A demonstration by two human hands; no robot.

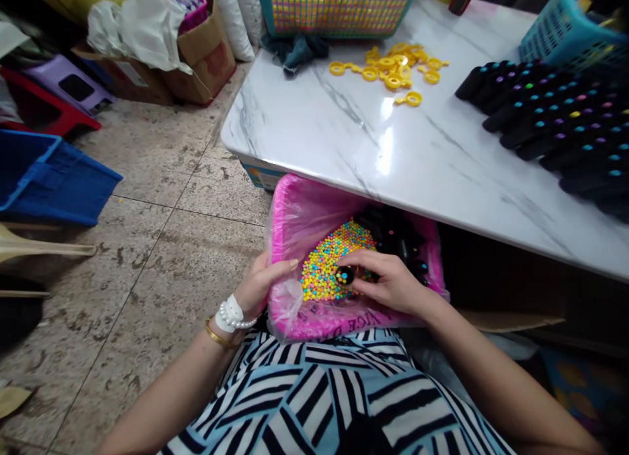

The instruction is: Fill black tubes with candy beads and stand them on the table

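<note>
A pink plastic basin (pixel 281 229) lined with a clear bag rests at my lap, partly under the table edge. My left hand (pixel 259 283) is closed around its left rim, thumb on the inside. Small round beads (pixel 327 261) in yellow, pink and blue are heaped in the basin's left part. Over the beads, my right hand (pixel 393 279) pinches a small black tube (pixel 345 275) between thumb and fingers. The tube's round end faces me, with coloured beads showing in it; its rest is hidden by the hand. More black tubes (pixel 400 235) lie at the basin's right back.
The white marbled table (pixel 314 127) bears yellow plastic ring pieces (pixel 393 68), a dark cloth (pixel 296 52), rows of black tubes (pixel 555 117), a green-rimmed basket (pixel 339 12) and a blue basket (pixel 555 32). A blue crate (pixel 73 179) and cardboard boxes (pixel 206 55) stand on the floor at left.
</note>
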